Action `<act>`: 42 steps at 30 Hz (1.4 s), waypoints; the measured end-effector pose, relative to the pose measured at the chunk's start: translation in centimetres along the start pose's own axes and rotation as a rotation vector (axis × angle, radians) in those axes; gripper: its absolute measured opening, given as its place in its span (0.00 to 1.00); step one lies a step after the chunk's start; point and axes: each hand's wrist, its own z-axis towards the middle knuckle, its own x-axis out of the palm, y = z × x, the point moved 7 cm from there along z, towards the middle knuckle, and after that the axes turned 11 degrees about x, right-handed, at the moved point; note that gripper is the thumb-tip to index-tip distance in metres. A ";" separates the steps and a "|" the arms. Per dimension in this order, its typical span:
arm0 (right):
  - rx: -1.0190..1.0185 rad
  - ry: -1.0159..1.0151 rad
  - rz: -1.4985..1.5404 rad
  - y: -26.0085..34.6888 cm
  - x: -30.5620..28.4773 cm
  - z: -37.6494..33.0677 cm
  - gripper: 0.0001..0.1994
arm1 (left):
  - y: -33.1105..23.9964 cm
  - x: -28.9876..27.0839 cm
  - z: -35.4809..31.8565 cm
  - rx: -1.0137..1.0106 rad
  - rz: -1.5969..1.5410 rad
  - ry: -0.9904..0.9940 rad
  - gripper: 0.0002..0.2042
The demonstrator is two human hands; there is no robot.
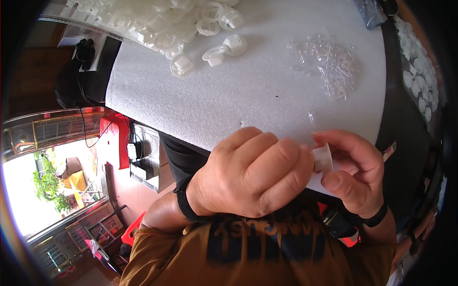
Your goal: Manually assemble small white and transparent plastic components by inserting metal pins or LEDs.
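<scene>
Close to the table's front edge, both hands meet around a small white translucent plastic part (pixel 324 157) with a round flange. My right hand (pixel 355 174) grips it by the flange between thumb and fingers. My left hand (pixel 253 174) is curled closed against the part's narrow end; its fingertips are hidden, so what they pinch does not show. Beyond the hands lies a single small clear plastic piece (pixel 311 117). Farther back is a loose pile of clear thin pieces (pixel 336 66).
A white foam sheet (pixel 191 105) covers the table. At the back left is a heap of white round plastic parts (pixel 167 21), with a few loose ones (pixel 234 45) beside it. More white parts (pixel 417 76) lie at the far right. A red stool (pixel 114 138) stands left of the table.
</scene>
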 end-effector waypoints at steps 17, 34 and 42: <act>0.054 0.098 0.198 -0.5 0.6 0.1 0.19 | 0.5 0.3 1.0 0.071 -0.076 0.256 0.15; -0.058 -0.007 0.127 0.4 -0.4 0.4 0.29 | 2.2 -0.7 -0.3 -0.414 -0.750 -0.081 0.05; -0.024 0.044 0.225 0.4 0.3 0.2 0.28 | 1.8 2.2 -1.3 -0.987 -1.467 -0.034 0.08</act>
